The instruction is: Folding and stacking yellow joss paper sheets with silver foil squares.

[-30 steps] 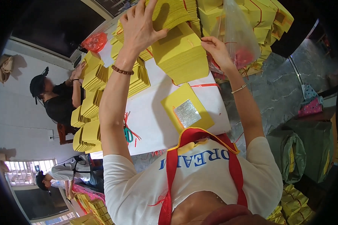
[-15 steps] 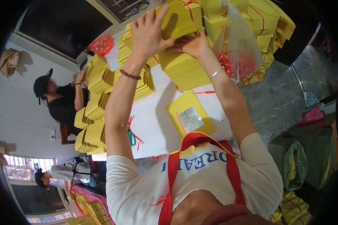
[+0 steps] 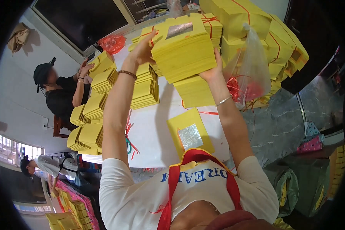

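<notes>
A thick stack of yellow joss paper, with a silver foil square on its top sheet, is held between my two hands at the far side of the table. My left hand presses against its left side, thumb upward. On its right lower edge is my right hand, its fingers partly hidden by the stack. Just below it lies another yellow stack. Nearer to me, a single yellow sheet with a silver foil square lies on the white tabletop.
Folded yellow bundles line the table's left side. Red strips and green-handled scissors lie beside them. A clear bag with red strips hangs at the right, before large tied yellow blocks. Two people work at the left.
My hands, earlier over the piles, now hold the thick stack upright between them, nearer to me. The foil on its top sheet has come into sight.
</notes>
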`<state>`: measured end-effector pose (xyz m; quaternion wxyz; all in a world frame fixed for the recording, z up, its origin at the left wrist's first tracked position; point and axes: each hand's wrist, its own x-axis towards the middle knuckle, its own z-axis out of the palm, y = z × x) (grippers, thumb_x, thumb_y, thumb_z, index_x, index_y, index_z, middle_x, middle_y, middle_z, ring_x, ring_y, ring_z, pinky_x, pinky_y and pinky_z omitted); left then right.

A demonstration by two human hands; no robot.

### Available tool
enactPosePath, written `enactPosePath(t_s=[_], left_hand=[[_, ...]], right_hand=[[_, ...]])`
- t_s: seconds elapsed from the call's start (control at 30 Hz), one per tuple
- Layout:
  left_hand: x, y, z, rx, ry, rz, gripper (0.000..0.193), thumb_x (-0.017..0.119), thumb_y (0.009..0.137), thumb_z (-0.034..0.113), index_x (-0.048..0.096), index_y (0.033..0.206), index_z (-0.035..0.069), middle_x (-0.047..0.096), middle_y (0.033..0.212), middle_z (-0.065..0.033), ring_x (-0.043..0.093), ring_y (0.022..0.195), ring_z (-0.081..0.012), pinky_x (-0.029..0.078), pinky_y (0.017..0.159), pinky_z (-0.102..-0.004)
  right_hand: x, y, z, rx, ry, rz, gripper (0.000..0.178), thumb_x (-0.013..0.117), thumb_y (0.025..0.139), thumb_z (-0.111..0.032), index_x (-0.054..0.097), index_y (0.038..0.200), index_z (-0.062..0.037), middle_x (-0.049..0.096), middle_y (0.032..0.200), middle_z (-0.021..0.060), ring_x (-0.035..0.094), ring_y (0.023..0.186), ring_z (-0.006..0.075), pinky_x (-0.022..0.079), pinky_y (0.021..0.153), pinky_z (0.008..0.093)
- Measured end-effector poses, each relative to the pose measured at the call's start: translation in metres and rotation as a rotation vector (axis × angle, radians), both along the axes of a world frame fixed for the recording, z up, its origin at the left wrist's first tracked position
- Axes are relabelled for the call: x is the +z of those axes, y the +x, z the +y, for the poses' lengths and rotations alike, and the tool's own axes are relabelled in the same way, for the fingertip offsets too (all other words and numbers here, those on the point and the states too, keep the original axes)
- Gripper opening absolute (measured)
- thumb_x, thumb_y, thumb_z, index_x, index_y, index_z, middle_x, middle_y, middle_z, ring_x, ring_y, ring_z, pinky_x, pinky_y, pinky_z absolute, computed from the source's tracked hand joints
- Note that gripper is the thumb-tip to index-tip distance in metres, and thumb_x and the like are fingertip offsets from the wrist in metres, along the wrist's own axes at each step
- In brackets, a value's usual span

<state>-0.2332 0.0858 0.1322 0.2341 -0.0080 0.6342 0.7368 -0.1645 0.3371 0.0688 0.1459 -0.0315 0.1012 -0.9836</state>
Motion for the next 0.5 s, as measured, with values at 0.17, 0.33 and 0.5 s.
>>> enactPosePath(t_s=[0.17, 0.33, 0.5], left_hand=[[-0.022, 0.017, 0.019, 0.061, 0.184, 0.022, 0.038, 0.057, 0.084, 0.036, 0.060, 0.103, 0.004, 0.065, 0.094, -0.0081, 0.064, 0.080, -0.0169, 0.053, 0.068, -0.0290], [-0.028, 0.032, 0.008, 0.050, 0.406, -0.005, 0.029, 0.055, 0.084, 0.027, 0.062, 0.098, 0.003, 0.066, 0.089, -0.0081, 0.064, 0.077, -0.0181, 0.054, 0.067, -0.0299], [-0.012, 0.056, -0.017, 0.290, 0.535, 0.243, 0.029, 0.049, 0.086, 0.024, 0.061, 0.098, 0.001, 0.066, 0.089, -0.0097, 0.063, 0.076, -0.0190, 0.053, 0.069, -0.0304]], right_hand=[[-0.026, -0.020, 0.012, 0.227, -0.191, 0.226, 0.043, 0.043, 0.090, -0.037, 0.051, 0.121, -0.0079, 0.056, 0.119, 0.0102, 0.052, 0.110, 0.0275, 0.040, 0.094, 0.0454], [-0.012, -0.013, -0.001, 0.225, -0.124, 0.220, 0.040, 0.049, 0.088, -0.031, 0.052, 0.118, -0.0044, 0.058, 0.114, 0.0109, 0.056, 0.103, 0.0264, 0.043, 0.091, 0.0416], [0.035, 0.018, -0.029, 0.144, -0.018, 0.182, 0.040, 0.053, 0.085, -0.028, 0.051, 0.117, -0.0033, 0.059, 0.112, 0.0109, 0.057, 0.102, 0.0255, 0.044, 0.091, 0.0408]])
